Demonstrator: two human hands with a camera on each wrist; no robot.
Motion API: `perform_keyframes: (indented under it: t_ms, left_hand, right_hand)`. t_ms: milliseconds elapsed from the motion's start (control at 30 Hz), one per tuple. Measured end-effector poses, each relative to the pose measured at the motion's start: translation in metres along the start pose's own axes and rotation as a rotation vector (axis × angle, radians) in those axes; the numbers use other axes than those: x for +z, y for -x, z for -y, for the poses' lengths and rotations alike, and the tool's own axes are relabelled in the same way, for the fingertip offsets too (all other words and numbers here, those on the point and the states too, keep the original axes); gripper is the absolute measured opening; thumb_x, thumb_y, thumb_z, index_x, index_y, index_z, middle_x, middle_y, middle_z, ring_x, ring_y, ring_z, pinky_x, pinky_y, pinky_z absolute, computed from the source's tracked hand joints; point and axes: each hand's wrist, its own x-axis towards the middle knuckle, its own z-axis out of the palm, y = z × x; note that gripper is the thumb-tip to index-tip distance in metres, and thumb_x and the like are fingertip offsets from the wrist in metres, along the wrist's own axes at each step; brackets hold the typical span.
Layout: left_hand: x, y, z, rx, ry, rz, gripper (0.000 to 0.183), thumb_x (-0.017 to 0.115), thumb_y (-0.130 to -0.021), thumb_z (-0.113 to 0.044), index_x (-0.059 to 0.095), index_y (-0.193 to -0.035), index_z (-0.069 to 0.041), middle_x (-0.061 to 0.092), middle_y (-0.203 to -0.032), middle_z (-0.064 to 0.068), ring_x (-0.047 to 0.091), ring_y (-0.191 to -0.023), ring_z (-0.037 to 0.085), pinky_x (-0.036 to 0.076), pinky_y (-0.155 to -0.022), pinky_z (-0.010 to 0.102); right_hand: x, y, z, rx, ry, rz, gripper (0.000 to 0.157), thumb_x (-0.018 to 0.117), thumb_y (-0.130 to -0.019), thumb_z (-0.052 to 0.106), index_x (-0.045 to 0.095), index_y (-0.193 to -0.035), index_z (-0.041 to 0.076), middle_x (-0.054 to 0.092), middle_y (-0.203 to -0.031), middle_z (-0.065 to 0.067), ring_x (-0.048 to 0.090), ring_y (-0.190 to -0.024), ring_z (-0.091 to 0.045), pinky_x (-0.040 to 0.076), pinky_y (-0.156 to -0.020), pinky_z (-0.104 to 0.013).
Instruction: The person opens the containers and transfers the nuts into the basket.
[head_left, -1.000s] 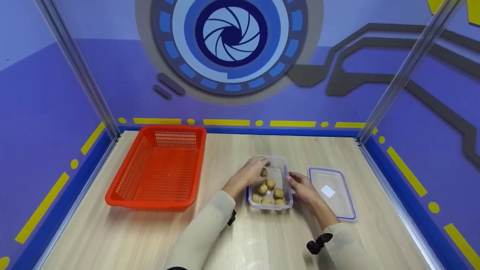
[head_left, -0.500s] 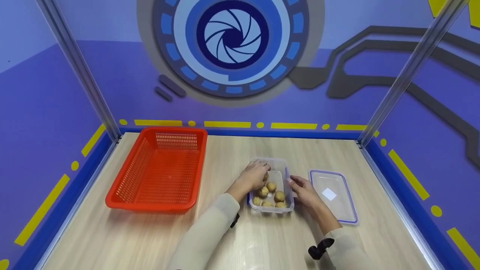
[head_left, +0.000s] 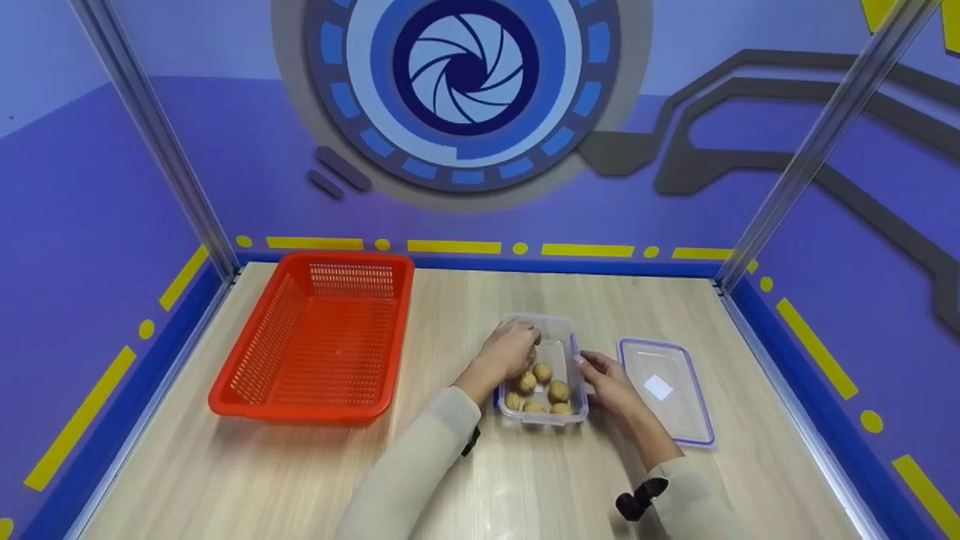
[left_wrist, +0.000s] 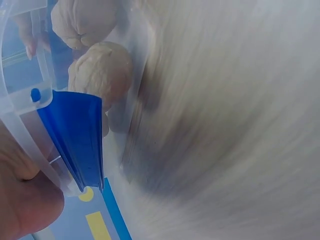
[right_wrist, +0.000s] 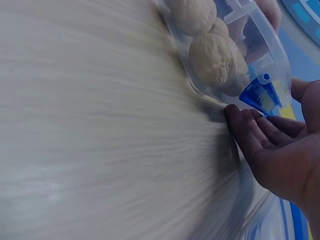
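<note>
A clear plastic food container [head_left: 541, 418] with blue side latches stands on the table, holding several walnuts [head_left: 559, 391] mostly near its front end. Over its left wall reaches my left hand [head_left: 510, 349], fingers curled down inside around a walnut that the hand now hides. At the right wall, my right hand [head_left: 606, 379] holds the container's side, thumb near the rim. The right wrist view has the fingers of that hand [right_wrist: 280, 150] beneath a blue latch [right_wrist: 261, 95]. In the left wrist view another blue latch [left_wrist: 77, 135] hangs down beside the wall.
A clear lid with a purple-blue edge [head_left: 675, 405] and a white square label lies right of the container. On the left sits a red perforated plastic basket [head_left: 330, 345]. Purple-blue panels and metal posts [head_left: 817, 142] enclose the wooden table [head_left: 465, 300].
My left hand has lowered slightly into the container, and the walnut seen in its fingers earlier is now hidden. The right hand stays at the container's side.
</note>
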Motion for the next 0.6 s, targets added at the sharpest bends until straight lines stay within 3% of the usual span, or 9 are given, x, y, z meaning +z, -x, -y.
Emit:
perform_keyframes:
  t_ms: [267, 600]
  left_hand:
    - [0.0016, -0.0016, 0.0007, 0.002, 0.015, 0.01, 0.018, 0.071, -0.095, -0.014, 0.076, -0.113, -0.013, 0.073, -0.114, 0.0, 0.066, -0.115, 0.023, 0.048, -0.106, 0.036]
    - [0.0022, -0.0014, 0.0029, 0.008, 0.017, -0.028, 0.017, 0.069, -0.097, -0.015, 0.076, -0.113, -0.015, 0.072, -0.115, 0.0, 0.066, -0.116, 0.022, 0.048, -0.107, 0.036]
  right_hand:
    - [0.0031, 0.0024, -0.0012, 0.021, -0.029, -0.049, 0.06, 0.059, -0.11, 0.03, 0.043, -0.154, -0.007, 0.044, -0.157, -0.031, 0.042, -0.147, -0.047, 0.048, -0.111, -0.056]
    - [0.0072, 0.0016, -0.0014, 0.002, -0.045, -0.059, 0.057, 0.056, -0.111, 0.032, 0.047, -0.151, -0.007, 0.047, -0.154, -0.031, 0.043, -0.146, -0.047, 0.047, -0.111, -0.058]
